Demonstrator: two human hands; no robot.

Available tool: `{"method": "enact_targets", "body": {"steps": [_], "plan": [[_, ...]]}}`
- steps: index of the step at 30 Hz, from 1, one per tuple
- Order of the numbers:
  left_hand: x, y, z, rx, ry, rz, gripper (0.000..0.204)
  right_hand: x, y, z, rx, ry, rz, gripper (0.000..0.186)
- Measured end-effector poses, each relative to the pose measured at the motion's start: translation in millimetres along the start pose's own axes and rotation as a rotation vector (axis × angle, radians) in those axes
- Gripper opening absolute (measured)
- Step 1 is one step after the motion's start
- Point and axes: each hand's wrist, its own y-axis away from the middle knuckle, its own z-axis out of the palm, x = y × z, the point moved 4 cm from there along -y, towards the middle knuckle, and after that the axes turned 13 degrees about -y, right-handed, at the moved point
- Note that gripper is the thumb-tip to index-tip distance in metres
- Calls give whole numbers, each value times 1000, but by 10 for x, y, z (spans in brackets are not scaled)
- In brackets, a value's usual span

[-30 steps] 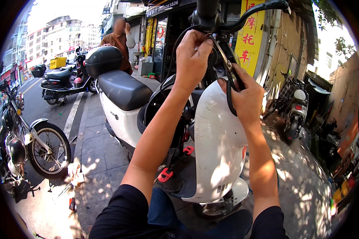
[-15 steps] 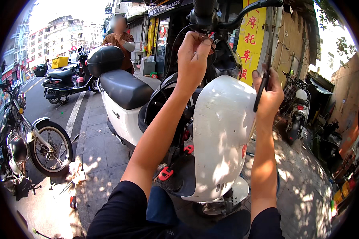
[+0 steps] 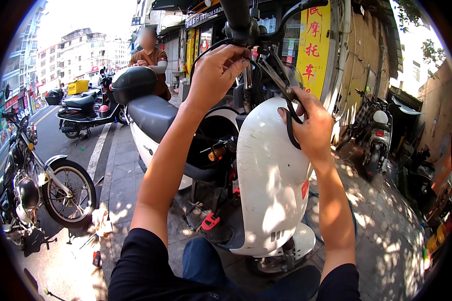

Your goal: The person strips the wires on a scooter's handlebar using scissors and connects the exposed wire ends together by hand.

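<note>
My left hand is pinched at a thin black cable just under the black handlebar grip; what exactly sits between the fingertips is hard to make out. My right hand is closed on the black handles of large metal scissors, whose blades reach up and left to the cables beside my left fingers. Below both hands stands the white front panel of a scooter, with its black seat, rear top box and an open dark compartment behind the panel.
A motorcycle stands at the left, a black scooter farther back. A person in brown stands behind the top box. Another scooter is parked by the right wall. Tools and a rag lie on the pavement.
The scissors swung away to the right half a second ago and are now back beside my left fingers. My left hand has shifted left and slightly down. The person's hands have lowered.
</note>
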Motion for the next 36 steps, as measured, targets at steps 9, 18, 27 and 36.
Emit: {"method": "enact_targets", "body": {"steps": [9, 18, 27, 36], "plan": [[-110, 47, 218, 45, 452, -194, 17, -48, -111, 132, -110, 46, 140, 52], [-91, 10, 174, 19, 493, -211, 20, -110, -191, 192, -88, -14, 150, 48], [-88, 33, 207, 47, 607, -262, 21, -67, -212, 216, -59, -10, 49, 44], [-62, 62, 283, 148, 673, -284, 17, -111, -205, 223, -47, -10, 28, 44]]}}
